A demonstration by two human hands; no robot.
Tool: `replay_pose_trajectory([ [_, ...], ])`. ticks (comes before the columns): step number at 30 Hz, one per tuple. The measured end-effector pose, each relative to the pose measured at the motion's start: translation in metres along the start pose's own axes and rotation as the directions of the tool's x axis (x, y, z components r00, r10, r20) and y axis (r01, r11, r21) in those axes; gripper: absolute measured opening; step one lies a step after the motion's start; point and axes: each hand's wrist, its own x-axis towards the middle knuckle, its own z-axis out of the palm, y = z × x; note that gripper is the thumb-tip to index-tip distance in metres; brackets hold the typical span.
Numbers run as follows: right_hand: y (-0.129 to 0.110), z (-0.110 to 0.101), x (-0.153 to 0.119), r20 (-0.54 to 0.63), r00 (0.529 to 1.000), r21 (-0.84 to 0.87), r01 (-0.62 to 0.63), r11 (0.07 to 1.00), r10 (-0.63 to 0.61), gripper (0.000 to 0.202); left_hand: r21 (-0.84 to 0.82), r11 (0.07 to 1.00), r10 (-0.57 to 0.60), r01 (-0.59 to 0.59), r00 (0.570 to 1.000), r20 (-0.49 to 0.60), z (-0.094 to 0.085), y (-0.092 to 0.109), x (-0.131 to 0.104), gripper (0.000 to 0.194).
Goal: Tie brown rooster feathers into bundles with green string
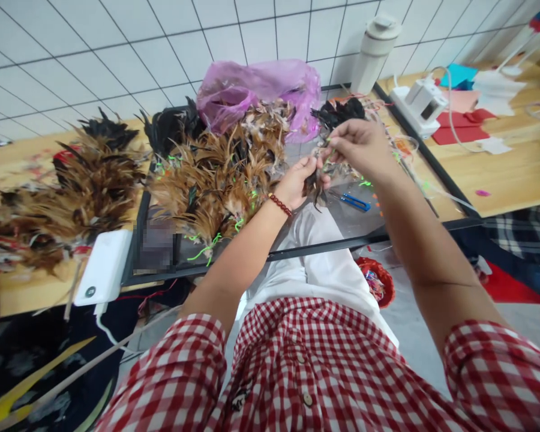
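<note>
My left hand (299, 180), with a beaded bracelet at the wrist, is closed around a small bunch of dark feathers (314, 186) whose tips hang downward. Just above and to the right, the fingers of my right hand (355, 144) pinch a thin green thread (329, 153) at the base of that bunch. A big heap of brown feathers (225, 174), some tied with green thread, covers the left of the framed mesh screen (261, 255). Blue thread snips (356, 202) lie below my right hand.
Behind the heap is a pink plastic bag (256, 90), with a white bottle (375, 54) to its right. A power strip (416, 111) and red paper (461, 129) sit at right. More feathers (94, 174) and a white power bank (103, 267) are at left. A red basket (378, 282) stands below.
</note>
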Motion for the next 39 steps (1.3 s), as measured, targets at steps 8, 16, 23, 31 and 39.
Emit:
replay_pose_trajectory([
  [8,0.045,-0.003,0.021,-0.164,0.986,0.312,0.082,0.946,-0.031,0.051,0.051,0.998,-0.029,0.031,0.998,-0.048,-0.010,0.003,0.006,0.032],
  [16,0.016,0.004,-0.016,0.347,0.937,0.182,-0.114,0.977,0.045,0.047,0.488,0.873,-0.024,-0.005,0.998,0.054,-0.002,-0.010,0.004,0.033],
  [23,0.046,0.005,0.005,0.347,0.938,0.301,-0.130,0.945,0.018,0.046,0.566,0.824,-0.209,0.042,0.950,0.233,0.014,0.003,-0.016,0.040],
  [31,0.096,0.025,0.026,0.185,0.980,0.266,0.021,0.964,-0.072,0.039,0.402,0.915,-0.010,-0.041,0.992,0.124,0.009,0.009,-0.013,0.043],
  [39,0.089,0.016,0.017,0.171,0.956,-0.145,0.263,0.954,-0.238,0.026,0.477,0.860,0.345,-0.183,0.896,-0.279,-0.013,0.007,0.018,0.040],
])
